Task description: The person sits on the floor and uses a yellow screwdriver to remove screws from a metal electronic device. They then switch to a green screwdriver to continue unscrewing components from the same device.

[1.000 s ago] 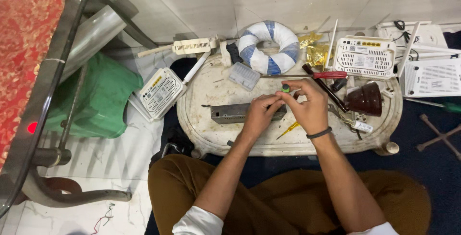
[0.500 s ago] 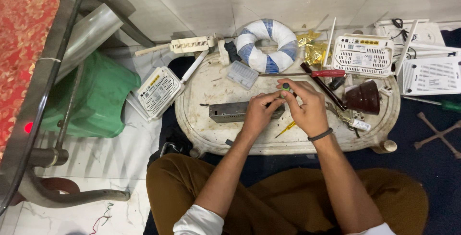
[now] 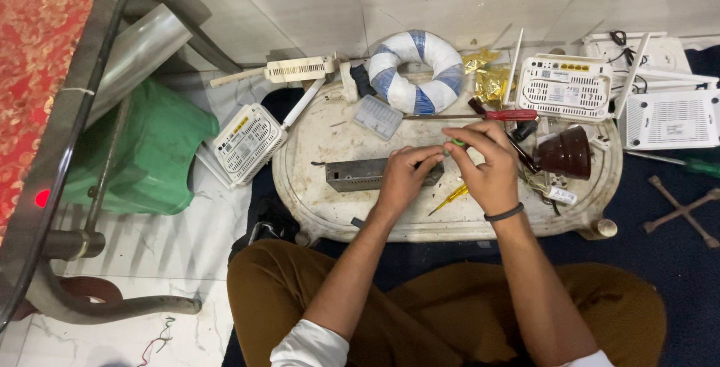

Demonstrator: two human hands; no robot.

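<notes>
I sit cross-legged before a low white oval table (image 3: 322,202). A grey metal box (image 3: 358,174) lies on it, and my left hand (image 3: 405,176) rests on its right end, fingers pinched. My right hand (image 3: 487,168) is raised just beside the left one, fingers closed around a small green-handled tool (image 3: 457,142), probably a screwdriver; its tip is hidden between the two hands. A yellow screwdriver (image 3: 448,198) lies on the table under my right hand.
On the table: a blue-and-white cable coil (image 3: 417,71), a red-handled screwdriver (image 3: 499,115), a small clear box (image 3: 377,116), a brown cup (image 3: 566,153). White routers (image 3: 566,86) (image 3: 247,142) (image 3: 671,119) lie around. A green stool (image 3: 150,157) and a glass table frame (image 3: 67,112) stand left.
Both hands stay together at the right end of the grey box, with only small finger shifts around the green tool. Nothing else on the table has moved.
</notes>
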